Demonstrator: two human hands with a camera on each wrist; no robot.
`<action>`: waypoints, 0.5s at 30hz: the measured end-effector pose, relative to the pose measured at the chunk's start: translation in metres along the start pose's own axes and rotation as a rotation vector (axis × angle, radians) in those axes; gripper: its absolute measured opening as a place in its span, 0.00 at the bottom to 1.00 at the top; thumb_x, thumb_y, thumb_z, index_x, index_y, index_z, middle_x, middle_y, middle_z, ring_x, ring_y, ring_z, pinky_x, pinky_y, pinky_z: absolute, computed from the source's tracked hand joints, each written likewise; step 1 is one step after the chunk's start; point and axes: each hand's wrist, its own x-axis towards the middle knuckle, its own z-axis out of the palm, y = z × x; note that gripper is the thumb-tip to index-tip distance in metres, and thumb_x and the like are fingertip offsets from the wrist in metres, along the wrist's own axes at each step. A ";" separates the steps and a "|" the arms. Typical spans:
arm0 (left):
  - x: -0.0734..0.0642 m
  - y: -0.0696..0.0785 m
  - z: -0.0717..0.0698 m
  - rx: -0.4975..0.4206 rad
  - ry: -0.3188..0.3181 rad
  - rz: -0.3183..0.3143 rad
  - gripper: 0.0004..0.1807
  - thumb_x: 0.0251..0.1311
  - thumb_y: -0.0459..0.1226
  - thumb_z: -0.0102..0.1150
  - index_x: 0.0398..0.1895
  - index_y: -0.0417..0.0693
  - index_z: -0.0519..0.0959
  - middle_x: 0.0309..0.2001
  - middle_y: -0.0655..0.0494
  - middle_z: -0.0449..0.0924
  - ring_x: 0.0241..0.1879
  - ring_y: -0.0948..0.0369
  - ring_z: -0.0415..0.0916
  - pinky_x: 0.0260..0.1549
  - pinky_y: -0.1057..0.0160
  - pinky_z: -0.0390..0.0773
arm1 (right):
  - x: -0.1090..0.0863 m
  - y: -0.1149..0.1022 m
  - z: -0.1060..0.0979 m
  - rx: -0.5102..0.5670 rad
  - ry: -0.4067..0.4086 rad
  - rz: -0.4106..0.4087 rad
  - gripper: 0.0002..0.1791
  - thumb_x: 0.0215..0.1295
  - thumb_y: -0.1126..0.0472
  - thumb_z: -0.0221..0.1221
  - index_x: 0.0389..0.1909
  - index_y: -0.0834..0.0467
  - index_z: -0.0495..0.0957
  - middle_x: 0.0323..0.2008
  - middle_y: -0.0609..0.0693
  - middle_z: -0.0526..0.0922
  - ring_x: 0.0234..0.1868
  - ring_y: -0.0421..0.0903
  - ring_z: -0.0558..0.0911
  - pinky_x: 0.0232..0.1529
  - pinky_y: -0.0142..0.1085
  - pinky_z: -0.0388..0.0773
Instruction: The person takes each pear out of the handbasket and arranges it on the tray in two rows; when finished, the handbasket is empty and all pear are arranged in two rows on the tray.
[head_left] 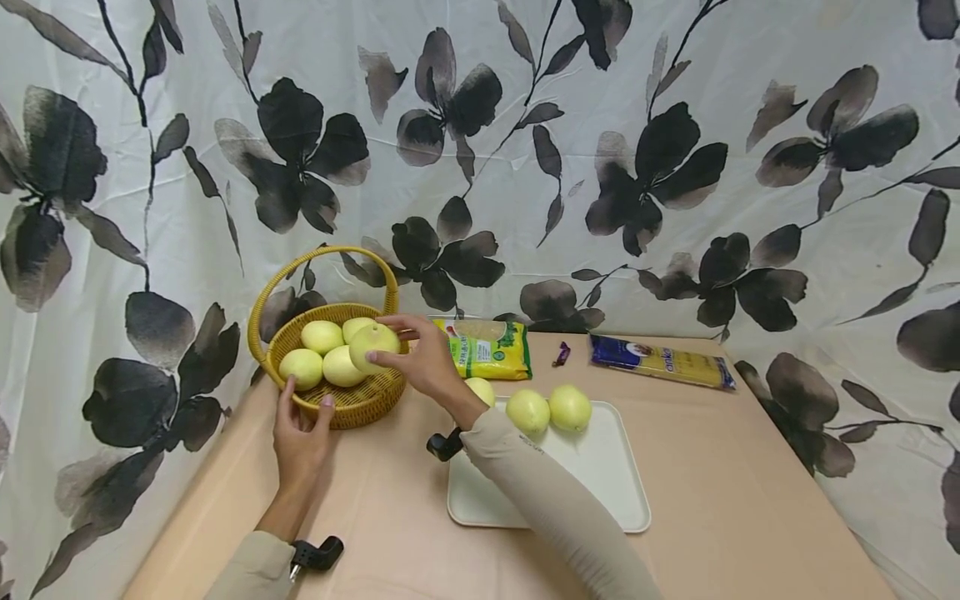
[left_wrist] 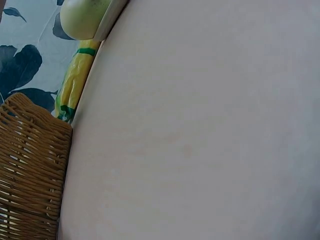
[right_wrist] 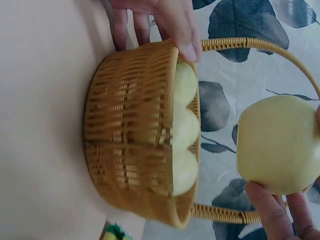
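Observation:
In the head view my right hand (head_left: 423, 354) pinches a pale yellow-green round fruit (head_left: 373, 347) between thumb and fingers, over the wicker basket (head_left: 360, 414). The right wrist view puts this held fruit (right_wrist: 280, 145) apart from the basket's opening, near its arched handle (right_wrist: 270, 47). My left hand (head_left: 302, 437) grips the basket's near rim, its thumb lying over the edge in the right wrist view. Several similar fruits (head_left: 303, 369) lie inside the basket. In the left wrist view only the basket's woven side (left_wrist: 32, 170) shows, with the left hand out of frame.
A white tray (head_left: 600, 492) right of the basket, partly under my right forearm, bears more fruits (head_left: 570, 408). Behind stand a yellow-green packet (head_left: 491, 350), a small purple wrapped piece (head_left: 561, 354) and a blue-and-yellow packet (head_left: 663, 362). Floral cloth (head_left: 480, 208) hangs along the table's back.

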 end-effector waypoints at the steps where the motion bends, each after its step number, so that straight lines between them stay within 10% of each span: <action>1: 0.000 0.000 0.000 -0.001 0.002 -0.001 0.44 0.77 0.42 0.60 0.88 0.62 0.49 0.88 0.51 0.42 0.86 0.49 0.46 0.82 0.42 0.57 | -0.001 0.000 -0.004 -0.004 0.005 -0.006 0.29 0.57 0.53 0.81 0.62 0.46 0.86 0.59 0.46 0.85 0.55 0.45 0.85 0.56 0.43 0.86; 15: -0.001 -0.001 0.001 -0.009 0.008 0.003 0.43 0.77 0.42 0.61 0.88 0.63 0.50 0.88 0.52 0.43 0.85 0.49 0.48 0.82 0.43 0.58 | -0.026 0.009 -0.054 0.032 0.035 -0.012 0.30 0.57 0.57 0.80 0.62 0.47 0.86 0.58 0.47 0.85 0.58 0.48 0.84 0.60 0.45 0.85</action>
